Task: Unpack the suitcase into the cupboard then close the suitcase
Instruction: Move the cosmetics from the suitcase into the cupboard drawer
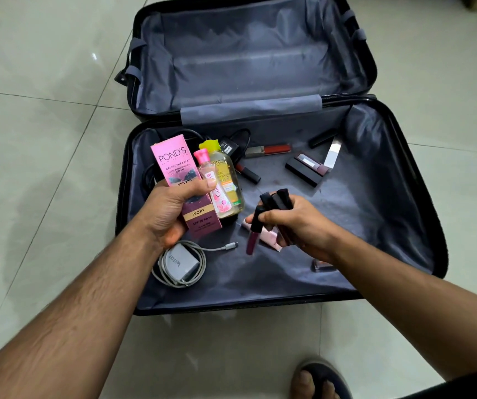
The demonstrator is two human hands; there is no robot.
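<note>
Head view: left hand [171, 208] grips Pond's box [174, 165] and two bottles; right hand [297, 223] clutches lip-gloss tubes [274, 203] over open suitcase [375, 197].

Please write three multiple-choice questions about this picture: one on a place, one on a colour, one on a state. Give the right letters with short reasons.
1. Where does the white charger lie?
A. in the suitcase's near half
B. on the floor
C. in the far half

2. What colour is the Pond's box at its top?
A. blue
B. pink
C. green

3. How is the suitcase?
A. zipped shut
B. half closed
C. lying fully open

Answers: 1 A, it rests on the near lining below the left hand. 2 B, the upper panel is pink. 3 C, both halves lie flat.
</note>
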